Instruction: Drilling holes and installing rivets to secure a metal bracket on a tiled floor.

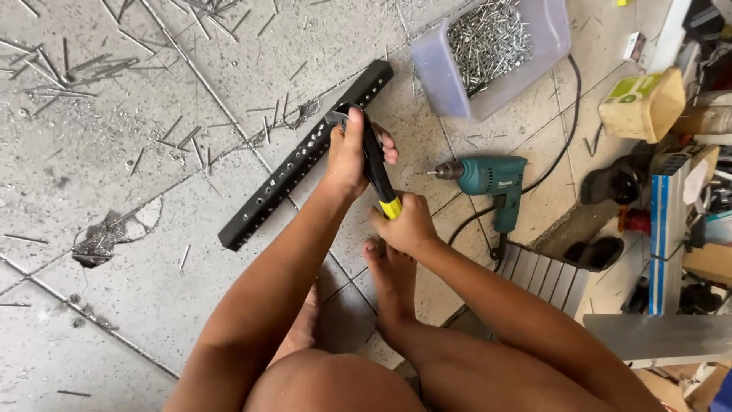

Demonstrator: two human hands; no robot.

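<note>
Grey terrazzo floor (114, 252), split by thin metal divider strips, serves as the work surface; the person sits on it with bare knees and one bare foot (389, 282) drawn in close. Nearest the body, the right hand (406, 227) is closed around the yellow-tipped end of a black hand riveter (375, 164). The left hand (347, 156) is wrapped tight round the upper handle of the same tool, fingers curled over it. The tool's head sits on a black perforated metal bar (301, 156), which lies diagonally on the floor from lower left to upper right, just beyond the foot.

Right of the hands, a teal electric drill (488, 179) lies on its side, chuck pointing toward the riveter, its black cord (560, 145) looping away along the floor. Just below it is a ribbed metal panel (545, 275), leaning at the edge of a cluttered area of boxes, tools and a blue-and-white striped rail (663, 229). A tan carton with a green label (644, 103) stands further right.

Beyond the bar, a pale lilac plastic tub (457, 76) holds a heap of silver rivets (488, 38). Loose rivet stems (84, 72) and metal filings are scattered across the far left floor, thickest at the upper corner, with a small pile of swarf (99, 244) at mid left.
</note>
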